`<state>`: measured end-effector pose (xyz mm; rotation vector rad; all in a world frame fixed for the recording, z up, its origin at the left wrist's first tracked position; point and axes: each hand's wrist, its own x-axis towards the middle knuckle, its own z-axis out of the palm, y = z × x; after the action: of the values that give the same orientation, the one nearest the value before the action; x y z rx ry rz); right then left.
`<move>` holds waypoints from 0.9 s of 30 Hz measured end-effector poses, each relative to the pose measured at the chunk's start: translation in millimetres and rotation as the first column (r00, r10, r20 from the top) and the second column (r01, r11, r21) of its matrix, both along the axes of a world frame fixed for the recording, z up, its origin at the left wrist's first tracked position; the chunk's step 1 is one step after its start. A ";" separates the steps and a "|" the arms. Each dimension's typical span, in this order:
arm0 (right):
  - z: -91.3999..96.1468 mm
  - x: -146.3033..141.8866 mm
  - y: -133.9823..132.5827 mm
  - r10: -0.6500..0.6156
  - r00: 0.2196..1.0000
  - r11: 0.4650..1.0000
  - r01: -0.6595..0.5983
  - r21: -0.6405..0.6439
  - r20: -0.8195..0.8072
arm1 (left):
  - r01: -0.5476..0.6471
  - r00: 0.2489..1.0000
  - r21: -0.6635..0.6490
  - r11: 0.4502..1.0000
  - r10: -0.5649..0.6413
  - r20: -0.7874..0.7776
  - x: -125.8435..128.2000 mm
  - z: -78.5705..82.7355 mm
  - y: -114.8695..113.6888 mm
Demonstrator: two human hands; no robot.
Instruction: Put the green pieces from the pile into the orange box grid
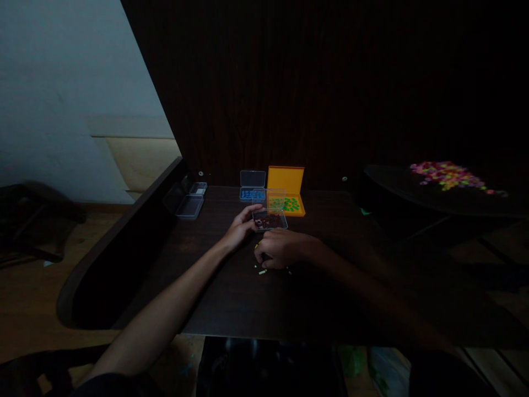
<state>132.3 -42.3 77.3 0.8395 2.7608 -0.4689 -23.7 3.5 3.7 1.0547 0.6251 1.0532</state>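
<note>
Dim light covers a pale wall [74,71], wooden floor [25,300] and dark desk [231,303].

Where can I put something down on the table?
The table looks bare between the left hand and the clear box at far left, and, though dark, right of the yellow box. It's crowded around the box of brown bits, and pale bits lie near the right hand.
</note>
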 end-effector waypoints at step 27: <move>23.9 38.4 33.3 -0.306 0.797 0.932 0.361 0.005 -0.521 | -0.008 1.000 -0.018 1.000 0.008 0.004 3.4 3.0 -4.5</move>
<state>170.7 -8.9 101.3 1.4313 3.1399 -0.7066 -20.3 -0.9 6.7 1.0355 0.6350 1.0546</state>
